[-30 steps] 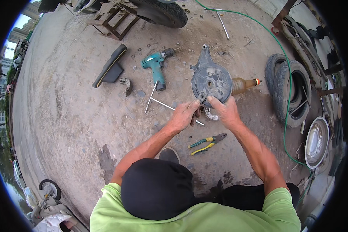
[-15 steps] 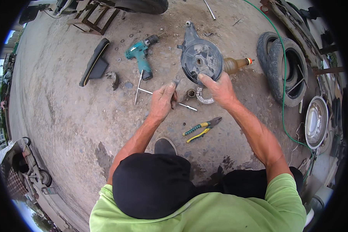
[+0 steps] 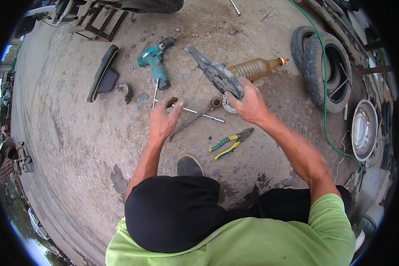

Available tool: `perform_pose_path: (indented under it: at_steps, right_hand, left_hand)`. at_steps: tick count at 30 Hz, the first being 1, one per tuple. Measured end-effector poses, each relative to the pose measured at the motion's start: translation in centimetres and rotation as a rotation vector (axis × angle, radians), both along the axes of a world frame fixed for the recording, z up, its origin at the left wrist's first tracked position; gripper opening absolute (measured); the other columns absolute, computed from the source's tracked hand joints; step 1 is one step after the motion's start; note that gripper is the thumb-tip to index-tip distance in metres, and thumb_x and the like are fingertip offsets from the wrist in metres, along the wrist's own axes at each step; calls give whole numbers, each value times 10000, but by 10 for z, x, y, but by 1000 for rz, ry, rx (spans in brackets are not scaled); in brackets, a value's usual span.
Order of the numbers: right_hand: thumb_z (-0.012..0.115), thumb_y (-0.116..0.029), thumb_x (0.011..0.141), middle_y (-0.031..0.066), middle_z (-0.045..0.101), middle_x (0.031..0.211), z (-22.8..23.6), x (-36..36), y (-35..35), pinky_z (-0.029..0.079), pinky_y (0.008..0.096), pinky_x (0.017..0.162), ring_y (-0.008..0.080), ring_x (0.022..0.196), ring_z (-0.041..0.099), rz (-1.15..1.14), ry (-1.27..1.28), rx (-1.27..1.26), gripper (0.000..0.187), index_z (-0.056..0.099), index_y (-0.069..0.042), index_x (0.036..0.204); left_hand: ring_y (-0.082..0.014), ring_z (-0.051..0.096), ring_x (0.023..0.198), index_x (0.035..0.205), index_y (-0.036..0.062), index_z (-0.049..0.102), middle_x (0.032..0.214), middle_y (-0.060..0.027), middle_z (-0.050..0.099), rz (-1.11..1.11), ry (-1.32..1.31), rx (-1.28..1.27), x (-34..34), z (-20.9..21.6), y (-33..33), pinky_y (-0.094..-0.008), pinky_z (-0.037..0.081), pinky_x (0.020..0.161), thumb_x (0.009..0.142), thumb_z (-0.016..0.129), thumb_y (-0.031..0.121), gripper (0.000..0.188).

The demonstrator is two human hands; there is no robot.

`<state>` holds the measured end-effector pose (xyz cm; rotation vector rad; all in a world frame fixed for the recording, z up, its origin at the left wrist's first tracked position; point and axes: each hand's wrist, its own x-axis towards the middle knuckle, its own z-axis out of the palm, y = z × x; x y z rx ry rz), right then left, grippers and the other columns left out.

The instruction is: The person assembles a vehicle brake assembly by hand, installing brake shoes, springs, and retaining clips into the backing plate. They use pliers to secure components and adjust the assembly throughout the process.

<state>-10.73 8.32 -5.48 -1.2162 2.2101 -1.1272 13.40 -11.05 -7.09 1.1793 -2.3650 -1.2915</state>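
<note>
My right hand grips a dark metal brake plate by its rim, with the thumb over the near edge. The plate is tilted, so its face shows only at a slant. To the left, my left hand hovers over the ground with thumb and fingers apart. Its fingertips look dark, and I make out nothing held in them. Beside that hand lie a T-handle wrench and a long grey ring spanner. A pale metal ring is partly hidden under the right hand.
Pliers with yellow-green handles lie nearer me. Farther off are a teal cordless drill, a black pad-like part, a curved brake shoe and a brown plastic bottle. Tyres and a green hose are at right.
The brake plate has turned from face-on to steeply tilted. My left hand has moved left and its fingers have parted. The spanner's handle and more of the bottle now show.
</note>
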Motion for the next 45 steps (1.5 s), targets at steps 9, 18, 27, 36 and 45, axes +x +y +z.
perform_pose_path:
  at_steps: [9,18,27,36,45]
  right_hand:
    - [808,-73,731,151,587,1329,-2,38,13,572,495,950,380,1236,609,149,411,23,616,680,-113,1332]
    - [784,-135,837,172,610,1331,18,-1,26,555,463,984,341,1201,637,261,-169,-25,569,659,-108,1391]
    - [756,-160,938,138,677,1106,14,-10,20,560,425,907,330,1027,689,245,75,-101,242,737,-19,1134]
    - [780,-126,904,145,698,1036,13,-8,17,566,418,867,327,965,705,206,103,-146,219,733,-8,1083]
    - [779,-344,881,233,751,1113,-49,-51,31,576,462,916,386,1039,734,-178,-133,354,442,736,16,1132]
  left_hand:
    - [-227,737,906,1257,-23,539,1111,-144,708,203,200,795,-51,52,48,-346,582,705,1017,679,286,416]
    - [-180,718,760,1323,-99,455,992,-131,707,105,375,854,-32,26,22,-314,601,608,975,682,97,459]
    - [-179,732,858,1156,-7,490,1023,-122,676,-44,417,930,-36,39,17,-332,611,695,981,655,66,252]
    - [-193,748,876,1239,-44,527,1056,-128,710,-66,515,941,-39,31,13,-346,648,701,991,684,93,324]
    - [-192,744,920,1336,-71,499,1085,-126,704,91,492,959,-6,8,-4,-347,651,759,1011,649,65,382]
